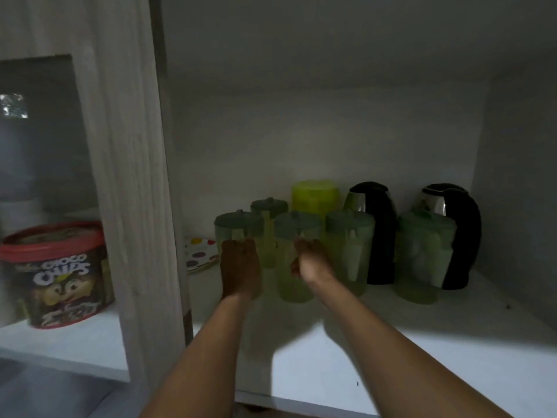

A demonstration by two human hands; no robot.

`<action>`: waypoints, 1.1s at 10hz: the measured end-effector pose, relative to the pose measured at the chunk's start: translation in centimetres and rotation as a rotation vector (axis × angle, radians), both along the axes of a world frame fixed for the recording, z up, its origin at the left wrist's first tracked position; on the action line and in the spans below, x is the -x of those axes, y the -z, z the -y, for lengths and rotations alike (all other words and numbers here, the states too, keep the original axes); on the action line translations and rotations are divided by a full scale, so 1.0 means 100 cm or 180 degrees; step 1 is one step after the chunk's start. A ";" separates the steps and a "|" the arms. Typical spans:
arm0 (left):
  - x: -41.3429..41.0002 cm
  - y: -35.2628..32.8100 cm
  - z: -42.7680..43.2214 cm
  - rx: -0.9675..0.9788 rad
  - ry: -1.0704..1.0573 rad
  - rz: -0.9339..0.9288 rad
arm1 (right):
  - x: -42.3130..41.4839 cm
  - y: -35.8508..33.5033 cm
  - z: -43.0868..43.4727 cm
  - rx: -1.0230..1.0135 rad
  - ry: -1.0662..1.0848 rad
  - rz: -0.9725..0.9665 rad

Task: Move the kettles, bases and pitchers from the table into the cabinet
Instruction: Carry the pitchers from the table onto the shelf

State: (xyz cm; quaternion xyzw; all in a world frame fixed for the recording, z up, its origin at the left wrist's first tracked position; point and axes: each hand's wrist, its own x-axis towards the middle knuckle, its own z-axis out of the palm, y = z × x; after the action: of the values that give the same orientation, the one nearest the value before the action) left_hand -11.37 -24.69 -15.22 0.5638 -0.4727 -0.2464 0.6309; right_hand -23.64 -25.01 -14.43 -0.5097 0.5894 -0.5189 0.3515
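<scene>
Pitchers are standing in a cluster on the white cabinet shelf [391, 351], all pale green with darker green lids, in dim light. Both bare arms are reaching in from below. The left hand [239, 268] is wrapping around the handle side of the leftmost pitcher [236, 229], fingers closed on it, while the right hand [310, 262] is curling around the front of the middle pitcher [297, 236] — its fingers are closed against that pitcher too. A smaller pitcher at the back [269, 208] is peeking out between those two, and a bright yellow-green container [315, 196] is sitting behind the middle one. Just to the right, a fourth pitcher [349, 245] is standing in front of a black and chrome kettle [375, 233], and a fifth pitcher [422, 254] is standing in front of a second kettle [455, 236] near the right wall. A plate with coloured dots [199, 251] is lying at the left edge of the shelf, partly hidden by the door frame [135, 176]. Behind the glass door on the left, a red-lidded tub [57, 276] is showing the words "CHOCO CHIPS" — the smaller print on it is too blurred to read.
</scene>
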 end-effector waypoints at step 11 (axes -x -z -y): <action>0.020 -0.016 0.010 -0.1356 -0.0063 0.0569 | 0.027 -0.006 -0.007 -0.0205 0.0016 -0.0661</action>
State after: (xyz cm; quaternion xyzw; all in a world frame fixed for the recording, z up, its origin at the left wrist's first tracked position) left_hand -13.37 -25.65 -13.67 0.7085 -0.4584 -0.2834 0.4556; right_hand -26.30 -24.28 -13.83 -0.5477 0.6403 -0.4449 0.3034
